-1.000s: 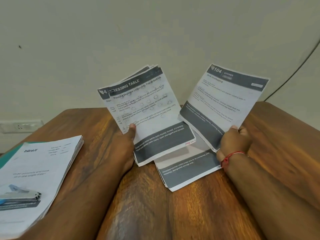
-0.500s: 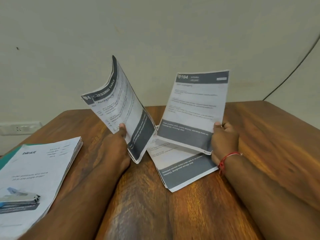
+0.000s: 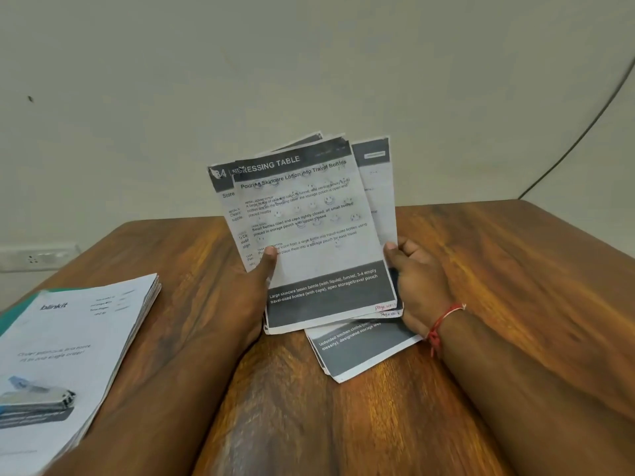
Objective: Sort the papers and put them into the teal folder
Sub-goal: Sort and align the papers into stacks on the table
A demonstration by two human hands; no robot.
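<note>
1. Sorting is under way: the left hand (image 3: 256, 286) and the right hand (image 3: 417, 286) are both gripping a fanned sheaf of papers (image 3: 309, 228), holding it upright over the wooden counter (image 3: 515, 269).
2. More thin printed sheets (image 3: 360, 352) are lying flat beneath; the teal folder (image 3: 13, 317) is sitting at the far left under a thick stack (image 3: 79, 338).
3. Next, probably: the limp sheets are needing their edges squared before they are filed.

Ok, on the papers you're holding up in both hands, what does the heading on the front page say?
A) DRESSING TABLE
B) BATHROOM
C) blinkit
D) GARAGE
A: the papers gripped by the left hand and the right hand show DRESSING TABLE in white letters on the dark top band of the front page.
</note>
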